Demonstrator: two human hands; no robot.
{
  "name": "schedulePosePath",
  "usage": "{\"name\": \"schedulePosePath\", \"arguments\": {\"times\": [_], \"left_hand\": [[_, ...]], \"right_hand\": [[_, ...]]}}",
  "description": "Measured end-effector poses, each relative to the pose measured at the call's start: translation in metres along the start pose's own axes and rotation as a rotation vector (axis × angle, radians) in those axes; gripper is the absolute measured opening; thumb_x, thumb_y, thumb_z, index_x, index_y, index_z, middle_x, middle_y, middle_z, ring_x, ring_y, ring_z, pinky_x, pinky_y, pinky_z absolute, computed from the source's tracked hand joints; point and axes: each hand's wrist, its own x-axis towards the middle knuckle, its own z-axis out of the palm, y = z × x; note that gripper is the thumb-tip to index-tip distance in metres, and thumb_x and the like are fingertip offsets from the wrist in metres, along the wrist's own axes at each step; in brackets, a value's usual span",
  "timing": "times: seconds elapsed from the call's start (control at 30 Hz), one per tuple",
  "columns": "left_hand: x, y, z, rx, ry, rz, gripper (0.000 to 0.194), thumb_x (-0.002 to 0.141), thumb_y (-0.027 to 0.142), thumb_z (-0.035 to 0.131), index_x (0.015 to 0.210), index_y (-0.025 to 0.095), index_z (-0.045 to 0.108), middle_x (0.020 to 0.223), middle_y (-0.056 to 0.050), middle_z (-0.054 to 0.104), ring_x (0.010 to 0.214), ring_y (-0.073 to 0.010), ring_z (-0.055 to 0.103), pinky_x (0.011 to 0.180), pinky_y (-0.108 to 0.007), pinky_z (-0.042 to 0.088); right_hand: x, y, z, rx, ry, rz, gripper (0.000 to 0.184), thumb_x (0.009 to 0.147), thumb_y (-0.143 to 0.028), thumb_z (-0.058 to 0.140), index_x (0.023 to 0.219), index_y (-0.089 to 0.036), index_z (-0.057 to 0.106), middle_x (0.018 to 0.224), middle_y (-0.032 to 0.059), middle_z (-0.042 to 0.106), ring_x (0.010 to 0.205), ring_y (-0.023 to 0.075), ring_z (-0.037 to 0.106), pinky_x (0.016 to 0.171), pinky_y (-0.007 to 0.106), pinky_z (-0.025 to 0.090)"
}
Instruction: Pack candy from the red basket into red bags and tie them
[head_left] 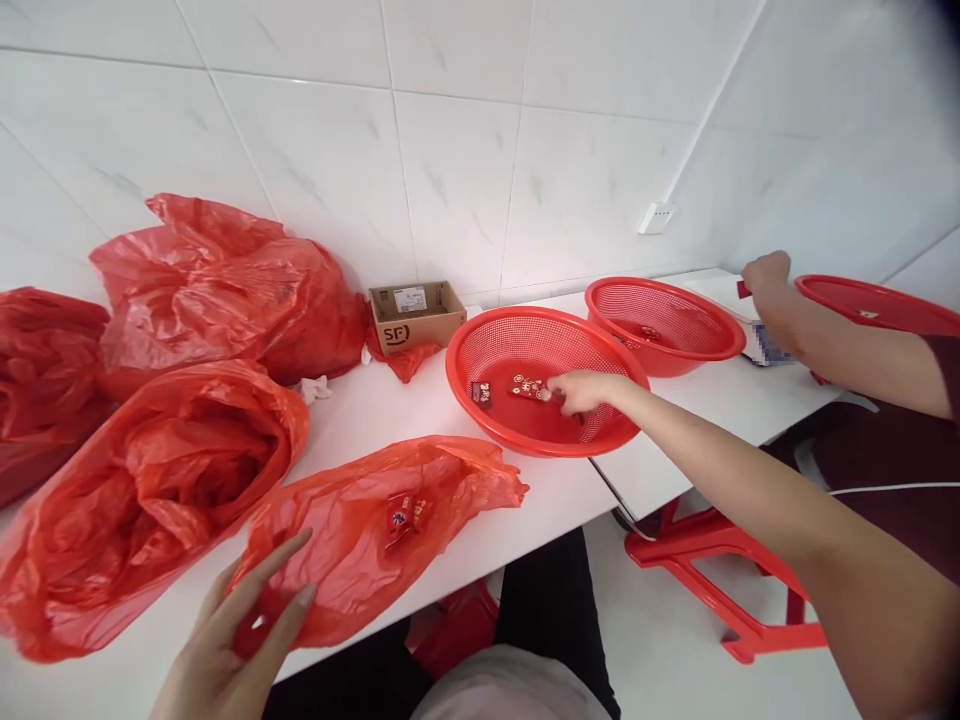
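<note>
My right hand (583, 391) reaches into the near red plastic colander (540, 325), its fingers closed at the edge of a red printed packet (527, 386). A smaller dark red packet (481, 394) lies at the left inside the same colander. My left hand (236, 625) is at the lower left, thumb and fingers spread apart beside the closed end of a thin red plastic bag (337, 560). Through the bag's film shows a red packet (400, 519) with dark and gold print. Part of the bag lies behind my left fingers.
Bulky red plastic bags (217, 300) fill the table's left side. An SF cardboard box (417, 318) stands against the tiled wall. On the right are a second red colander (664, 300), another person's arm (832, 320) and a red stool (720, 560).
</note>
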Motion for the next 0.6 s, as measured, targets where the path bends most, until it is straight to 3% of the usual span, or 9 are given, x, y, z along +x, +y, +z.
{"name": "schedulePosePath", "arguments": {"times": [0.07,0.13,0.2,0.27,0.37,0.47,0.53,0.6], "left_hand": [[0.003,0.009,0.004,-0.071,-0.013,-0.005,0.046,0.089,0.051,0.05,0.133,0.036,0.053,0.142,-0.003,0.05,0.138,-0.0304,0.041,0.117,-0.055,0.027],[0.007,0.015,0.009,-0.138,-0.028,-0.007,0.051,0.088,0.049,0.053,0.137,0.036,0.05,0.146,-0.002,0.047,0.14,-0.0288,0.038,0.119,-0.052,0.024],[0.01,0.022,0.014,-0.178,-0.055,0.0,0.059,0.086,0.048,0.056,0.143,0.037,0.044,0.148,-0.002,0.046,0.142,-0.0291,0.036,0.118,-0.052,0.025],[0.012,0.031,0.017,-0.212,-0.076,-0.01,0.065,0.084,0.046,0.058,0.145,0.037,0.041,0.148,-0.004,0.047,0.142,-0.0303,0.035,0.116,-0.054,0.026],[0.01,0.047,0.016,-0.258,-0.067,-0.056,0.065,0.083,0.043,0.059,0.145,0.033,0.043,0.148,-0.005,0.047,0.142,-0.03,0.036,0.117,-0.052,0.025],[0.006,0.056,0.009,-0.274,-0.05,-0.093,0.065,0.083,0.041,0.059,0.145,0.033,0.044,0.148,-0.004,0.048,0.142,-0.0293,0.035,0.118,-0.05,0.022],[0.005,0.055,0.006,-0.269,-0.048,-0.109,0.065,0.082,0.041,0.059,0.145,0.035,0.043,0.149,-0.002,0.047,0.142,-0.0296,0.035,0.119,-0.051,0.021],[0.004,0.051,0.004,-0.267,-0.048,-0.11,0.065,0.082,0.041,0.06,0.145,0.036,0.043,0.15,-0.002,0.046,0.142,-0.0297,0.035,0.119,-0.052,0.019]], "right_hand": [[-0.018,-0.017,-0.007,0.133,0.104,-0.122,0.032,0.088,-0.02,0.055,0.119,-0.021,0.05,0.104,0.0089,0.066,0.08,0.0161,0.069,0.066,0.024,0.051],[-0.039,-0.047,-0.005,0.399,0.168,-0.37,0.028,0.093,-0.028,0.051,0.119,-0.023,0.043,0.112,0.0074,0.063,0.087,0.0143,0.068,0.07,0.023,0.053],[-0.058,-0.084,0.009,0.656,0.102,-0.674,0.029,0.09,-0.033,0.058,0.113,-0.024,0.044,0.108,0.0041,0.063,0.082,0.0141,0.069,0.071,0.027,0.055],[-0.069,-0.121,0.032,0.618,-0.03,-0.821,0.027,0.086,-0.032,0.064,0.106,-0.023,0.049,0.101,0.0024,0.065,0.082,0.0152,0.068,0.073,0.029,0.054],[-0.069,-0.157,0.06,0.401,0.114,-0.833,0.028,0.082,-0.029,0.07,0.105,-0.02,0.057,0.11,0.0075,0.065,0.098,0.0219,0.064,0.083,0.035,0.051],[-0.059,-0.156,0.056,0.419,0.215,-0.816,0.03,0.087,-0.03,0.064,0.115,-0.021,0.058,0.116,0.0092,0.065,0.096,0.0203,0.064,0.083,0.034,0.05],[-0.049,-0.137,0.036,0.496,0.255,-0.796,0.029,0.092,-0.035,0.057,0.118,-0.022,0.058,0.113,0.0076,0.067,0.085,0.0162,0.066,0.077,0.031,0.052],[-0.036,-0.108,0.011,0.437,0.347,-0.671,0.029,0.095,-0.04,0.052,0.118,-0.023,0.058,0.112,0.0069,0.067,0.082,0.0155,0.067,0.075,0.03,0.052]]}}
